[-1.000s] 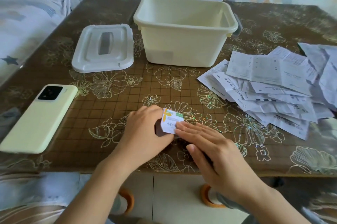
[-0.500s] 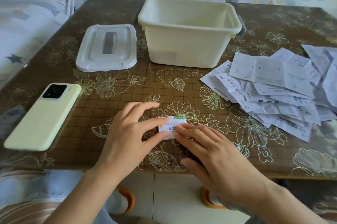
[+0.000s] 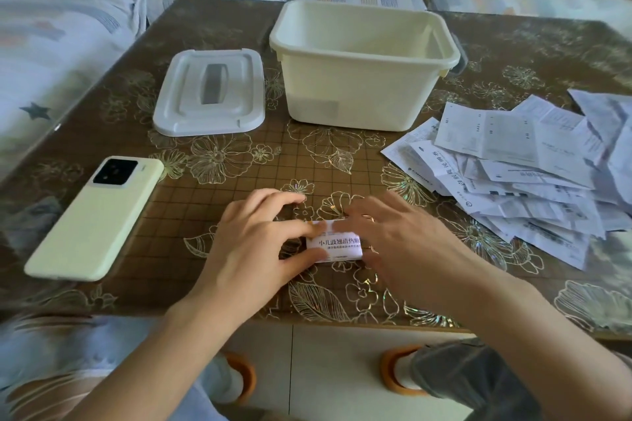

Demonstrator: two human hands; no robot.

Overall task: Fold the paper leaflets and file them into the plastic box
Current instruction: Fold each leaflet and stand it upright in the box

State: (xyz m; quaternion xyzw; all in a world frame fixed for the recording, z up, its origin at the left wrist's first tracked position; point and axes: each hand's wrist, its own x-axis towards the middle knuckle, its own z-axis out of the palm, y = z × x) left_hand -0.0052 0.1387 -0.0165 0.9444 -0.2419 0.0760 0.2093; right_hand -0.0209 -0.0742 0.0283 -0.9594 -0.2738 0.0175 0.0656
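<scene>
A small folded leaflet (image 3: 339, 246) with printed text lies flat on the table near the front edge. My left hand (image 3: 253, 246) pinches its left end between thumb and forefinger. The fingers of my right hand (image 3: 393, 242), blurred, lie spread over its right end. The cream plastic box (image 3: 345, 52) stands open behind the hands in the middle of the table; nothing shows inside it from here. A loose pile of unfolded white leaflets (image 3: 513, 174) is spread out at the right.
The box's white lid (image 3: 208, 92) lies flat to the left of the box. A pale green phone (image 3: 95, 218) lies face down at the front left. A sofa with patterned covers runs behind and left of the brown flowered table (image 3: 239, 181).
The folded leaflet, tilted up a second ago, now lies flat. My right hand has slid rightward along it while my left hand keeps hold of the left end.
</scene>
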